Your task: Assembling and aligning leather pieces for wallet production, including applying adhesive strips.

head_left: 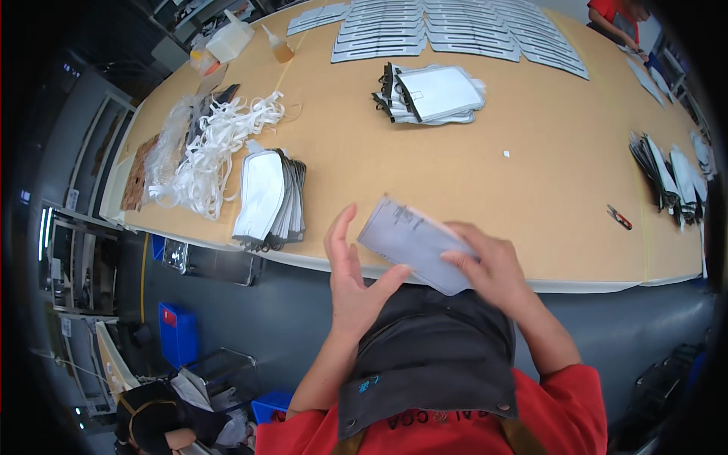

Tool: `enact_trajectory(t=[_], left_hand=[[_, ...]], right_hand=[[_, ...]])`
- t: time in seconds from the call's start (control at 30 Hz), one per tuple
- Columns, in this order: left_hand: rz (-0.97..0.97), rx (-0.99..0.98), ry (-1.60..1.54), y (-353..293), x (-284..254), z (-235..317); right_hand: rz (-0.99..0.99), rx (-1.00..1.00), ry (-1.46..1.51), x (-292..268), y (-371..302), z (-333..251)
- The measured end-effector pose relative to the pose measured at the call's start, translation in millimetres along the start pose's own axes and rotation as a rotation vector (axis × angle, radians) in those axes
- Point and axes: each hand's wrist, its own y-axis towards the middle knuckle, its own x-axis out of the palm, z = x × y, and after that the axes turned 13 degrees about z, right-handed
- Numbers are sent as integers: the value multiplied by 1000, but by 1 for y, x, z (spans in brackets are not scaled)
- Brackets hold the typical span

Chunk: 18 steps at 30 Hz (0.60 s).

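Note:
Above the near table edge, a flat light-grey panel (417, 246) with small dark markings at its far end is tilted and slightly blurred. My right hand (489, 265) grips its right side, thumb on top and fingers beneath. On the other side, my left hand (355, 284) is open with its fingers spread upward, its thumb tip close to the panel's lower left edge; whether it touches I cannot tell. Left of that hand lies a fanned stack of white panels (262, 193) with dark edges. Farther off rests a pile of white panels with black strips (440, 95).
Tangled white ribbon (208, 163) and clear plastic lie at left, near a glue bottle (279, 45). Rows of grey panels (470, 30) cover the far side. Small snips (619, 218) and bundled pieces (667, 178) lie at right. Other people are at far right and lower left.

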Motion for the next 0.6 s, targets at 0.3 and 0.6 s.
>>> enact_trajectory(t=[0.3, 0.6], left_hand=[[-62, -74, 95, 8, -11, -36], [-159, 11, 152, 16, -14, -53]], right_hand=[[-308, -91, -246, -10, 117, 97], [-364, -206, -157, 153, 242, 34]])
